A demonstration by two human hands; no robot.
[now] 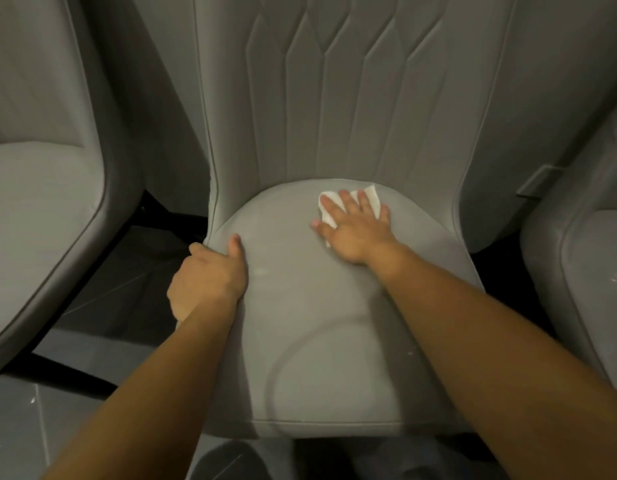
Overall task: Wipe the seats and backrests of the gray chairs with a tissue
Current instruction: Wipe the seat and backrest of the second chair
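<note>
A: At rear right of middle chair seat [334,306]: right hand [355,230] flat, fingers straight and spread, pressing white tissue [371,199] down onto gray fabric. Tissue mostly covered; corners showing past fingertips, close to the seam under the backrest [334,98].

B: Left hand [206,275]?

A: Curled over left edge of the same seat, thumb on top, remaining fingers wrapped under and out of sight. Gripping the edge, apparently steadying.

B: Risks from here?

A: First, tissue bunching or tearing. Thin sheet, napped upholstery, held only by palm pressure, not pinched. Likely to slip out from under on a fast stroke.

B: Second?

A: Uneven coverage. Curved sweep marks visible in the nap near the front; pale specks left of centre near the left thumb. Easy to miss that patch, plus the strip beneath the left hand itself.

B: Seam?

A: Possible snag where seat meets backrest; tissue corner already close to it. Shreds left in the crease would undo the work.

B: Remaining scope?

A: Backrest with stitched diamond pattern judged not yet wiped, though cannot confirm. Neighbouring chair at left [40,220] and chair at right [584,271] also gray, standing just beside. White flecks on right chair and on the floor [92,299]. One small tissue for all three: probable saturation or breakdown before finish.
</note>
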